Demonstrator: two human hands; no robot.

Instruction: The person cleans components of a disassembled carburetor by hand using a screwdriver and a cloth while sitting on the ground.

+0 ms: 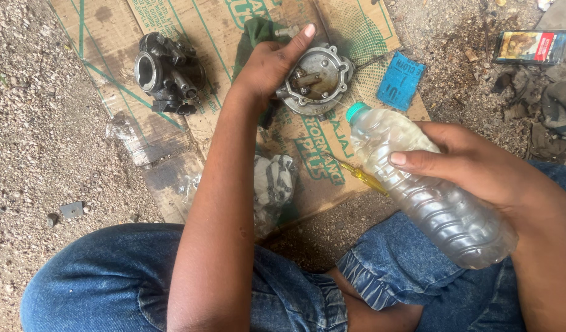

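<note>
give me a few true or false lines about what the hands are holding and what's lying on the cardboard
1. The right hand holds a clear plastic bottle tilted, cap end toward the cardboard. True.
2. The bottle's cap is red. False: it is teal green.
3. The left hand rests on a round grey metal part. True.
4. The dark carburettor body lies in the person's lap. False: it sits on the cardboard, left of the left hand.
5. A yellow-handled screwdriver lies by the bottle. True.
6. The bottle is empty. False: it holds a pale yellowish liquid.
</note>
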